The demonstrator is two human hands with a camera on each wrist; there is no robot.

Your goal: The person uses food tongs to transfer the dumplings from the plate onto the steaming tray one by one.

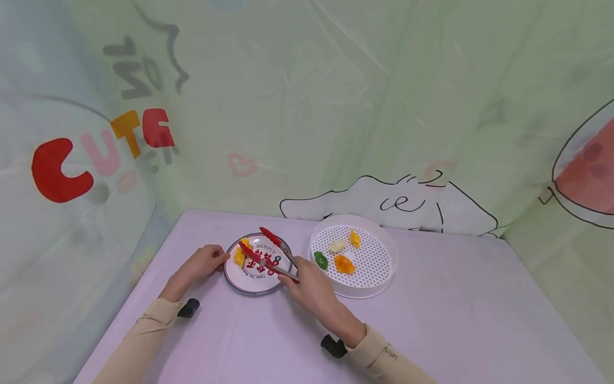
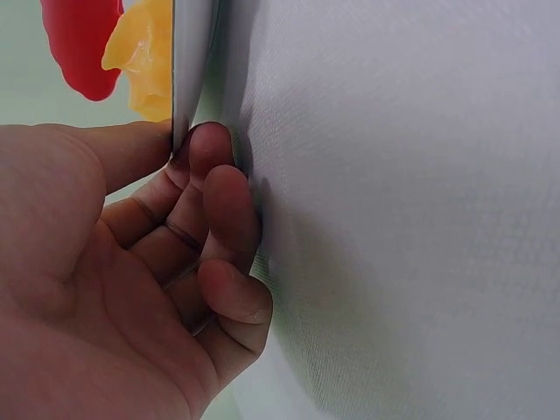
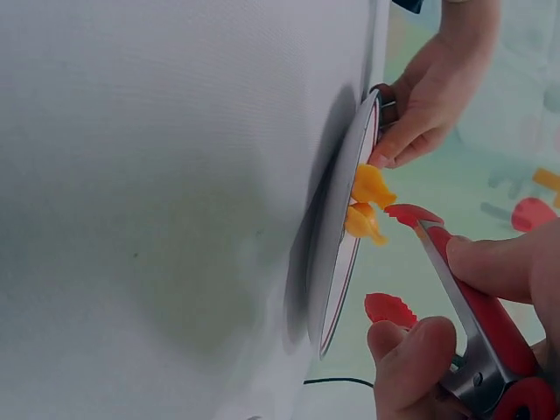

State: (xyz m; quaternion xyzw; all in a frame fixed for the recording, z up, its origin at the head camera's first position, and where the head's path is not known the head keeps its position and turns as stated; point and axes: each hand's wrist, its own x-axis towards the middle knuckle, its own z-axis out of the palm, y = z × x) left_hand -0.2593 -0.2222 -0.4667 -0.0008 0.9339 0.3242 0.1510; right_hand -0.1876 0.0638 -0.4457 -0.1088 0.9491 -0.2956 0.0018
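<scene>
A round white plate (image 1: 252, 278) with red lettering lies on the lilac table. Two yellow-orange food pieces (image 1: 239, 256) sit on its left side. My left hand (image 1: 217, 259) pinches the plate's left rim (image 2: 187, 61), thumb on top and fingers curled beneath. My right hand (image 1: 299, 271) grips red-tipped metal tongs (image 1: 268, 262) over the plate. Their arms are spread, and one tip is close beside the yellow pieces (image 3: 367, 206). In the right wrist view the plate (image 3: 343, 245) shows edge-on, with the tongs (image 3: 468, 302) between my thumb and fingers.
A round white perforated tray (image 1: 369, 269) stands just right of the plate. It holds a green piece (image 1: 320, 260), two orange pieces (image 1: 344, 263) and a pale one (image 1: 337, 246). Printed green cloth hangs behind and to the left of the table.
</scene>
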